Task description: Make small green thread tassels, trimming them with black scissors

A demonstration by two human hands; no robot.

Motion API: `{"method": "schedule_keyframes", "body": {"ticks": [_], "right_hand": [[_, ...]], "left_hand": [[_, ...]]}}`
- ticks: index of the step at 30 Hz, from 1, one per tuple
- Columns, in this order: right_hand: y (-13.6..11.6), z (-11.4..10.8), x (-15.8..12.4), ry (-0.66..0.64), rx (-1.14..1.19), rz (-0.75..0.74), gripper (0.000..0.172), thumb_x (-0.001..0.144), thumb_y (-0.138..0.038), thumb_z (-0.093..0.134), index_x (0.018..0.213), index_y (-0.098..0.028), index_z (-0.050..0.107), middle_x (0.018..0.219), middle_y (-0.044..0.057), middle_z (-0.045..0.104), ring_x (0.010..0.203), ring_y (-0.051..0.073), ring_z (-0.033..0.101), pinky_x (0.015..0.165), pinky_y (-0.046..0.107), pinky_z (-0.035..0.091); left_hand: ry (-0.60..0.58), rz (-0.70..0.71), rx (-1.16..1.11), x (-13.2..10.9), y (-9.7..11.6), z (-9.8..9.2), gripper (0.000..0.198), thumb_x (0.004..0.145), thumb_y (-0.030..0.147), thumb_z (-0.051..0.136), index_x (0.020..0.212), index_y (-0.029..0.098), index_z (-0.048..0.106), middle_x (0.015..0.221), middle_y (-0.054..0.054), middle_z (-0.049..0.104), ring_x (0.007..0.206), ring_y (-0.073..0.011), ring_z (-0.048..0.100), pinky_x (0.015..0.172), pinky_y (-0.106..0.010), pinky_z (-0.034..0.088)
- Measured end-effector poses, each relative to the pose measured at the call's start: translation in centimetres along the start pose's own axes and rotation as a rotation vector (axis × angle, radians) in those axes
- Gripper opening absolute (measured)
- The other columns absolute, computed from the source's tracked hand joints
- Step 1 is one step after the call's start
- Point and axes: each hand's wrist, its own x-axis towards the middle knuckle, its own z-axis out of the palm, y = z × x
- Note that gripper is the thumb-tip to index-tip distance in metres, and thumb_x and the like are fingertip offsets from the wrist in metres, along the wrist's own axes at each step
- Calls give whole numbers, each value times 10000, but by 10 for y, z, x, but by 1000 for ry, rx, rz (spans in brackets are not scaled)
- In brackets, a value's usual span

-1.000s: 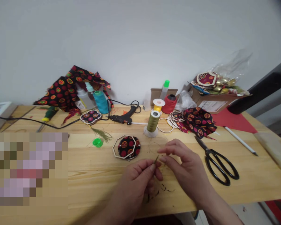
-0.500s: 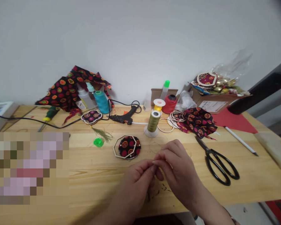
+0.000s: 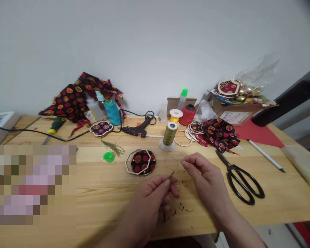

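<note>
My left hand (image 3: 151, 198) is closed in a pinch on a thin bundle of olive-green thread (image 3: 172, 174), whose tip pokes up past the thumb; the rest is hidden in the palm. To its right, my right hand (image 3: 206, 179) has thumb and forefinger pressed together on a fine thread end. A thin strand curls on the table just behind my hands, in front of the olive-green thread spool (image 3: 169, 134). Left of the spool lies a round patterned fabric piece (image 3: 141, 162) with an octagonal wooden frame (image 3: 128, 169) over it.
Black-handled scissors (image 3: 241, 182) lie open at the right, near a white pencil (image 3: 266, 156). Behind stand a glue gun (image 3: 136, 131), a teal thread cone (image 3: 113, 113), a red thread cone (image 3: 188, 115) and a full carton (image 3: 232, 113). A green cap (image 3: 109, 157) sits left.
My hands, together before, have moved apart: the right one has shifted right and slightly up. The green tip in my left hand now shows. Other things have stayed put.
</note>
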Motion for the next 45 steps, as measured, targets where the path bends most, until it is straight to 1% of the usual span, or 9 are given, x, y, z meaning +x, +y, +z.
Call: {"method": "schedule_keyframes", "body": {"ticks": [4, 11, 14, 17, 26, 34, 38, 42, 45], "right_hand": [[2, -3, 0, -203, 181, 234, 124, 767, -281, 619, 688, -186, 631, 678, 6, 629, 666, 165, 553, 647, 288, 427], [3, -2, -5, -364, 159, 268, 186, 767, -279, 643, 606, -195, 680, 608, -4, 668, 619, 151, 566, 613, 267, 427], [2, -4, -8, -271, 81, 214, 100, 736, -235, 676, 640, -209, 686, 656, -3, 679, 648, 163, 584, 629, 283, 431], [2, -6, -10, -178, -81, 48, 53, 722, -210, 706, 680, -215, 675, 685, -2, 648, 690, 176, 578, 657, 305, 431], [2, -7, -6, -197, -233, -302, 174, 805, -91, 634, 665, -191, 607, 683, 0, 604, 725, 167, 528, 669, 299, 410], [1, -6, -3, -196, -248, -307, 202, 808, -42, 602, 668, -184, 572, 692, -6, 578, 735, 159, 507, 678, 288, 396], [2, -4, -2, -189, -242, -285, 198, 816, -55, 588, 667, -185, 574, 686, -4, 570, 736, 162, 510, 677, 289, 394], [3, -6, 0, -159, -163, -165, 152, 842, -124, 567, 707, -185, 601, 722, 5, 585, 743, 166, 534, 680, 293, 408], [3, -9, -2, -251, -65, -32, 143, 854, -170, 561, 743, -198, 646, 755, 5, 623, 747, 162, 568, 690, 290, 423]], "left_hand": [[-8, 5, -35, 1, 0, -1, 203, 756, 323, 677, 722, 123, 677, 622, 16, 546, 450, -41, 267, 444, -219, 163], [-19, 29, -7, 2, -1, -2, 218, 783, 309, 651, 658, 130, 652, 559, 47, 463, 461, -55, 280, 446, -215, 183], [-24, 23, -11, 3, 0, -1, 220, 764, 324, 668, 659, 131, 655, 551, 55, 455, 452, -53, 259, 440, -216, 164], [-23, 24, -1, 4, 1, 0, 206, 765, 328, 666, 694, 135, 668, 576, 47, 484, 459, -55, 272, 445, -217, 169], [-45, 20, 33, 5, -3, -1, 244, 829, 305, 591, 658, 136, 635, 522, 74, 360, 458, -64, 229, 449, -229, 150], [-70, 28, 29, 3, -1, -1, 247, 836, 286, 587, 663, 121, 648, 498, 82, 341, 452, -60, 212, 450, -233, 148], [-51, 10, -3, 3, -2, -1, 232, 806, 310, 624, 673, 123, 655, 537, 53, 446, 447, -52, 248, 449, -233, 154], [-13, 4, -22, 3, -2, -3, 176, 788, 294, 643, 764, 124, 679, 655, 3, 579, 448, -41, 284, 447, -223, 153], [-18, 7, -42, 3, -3, -4, 174, 795, 282, 638, 758, 117, 679, 644, 10, 565, 451, -38, 269, 448, -217, 154]]}}
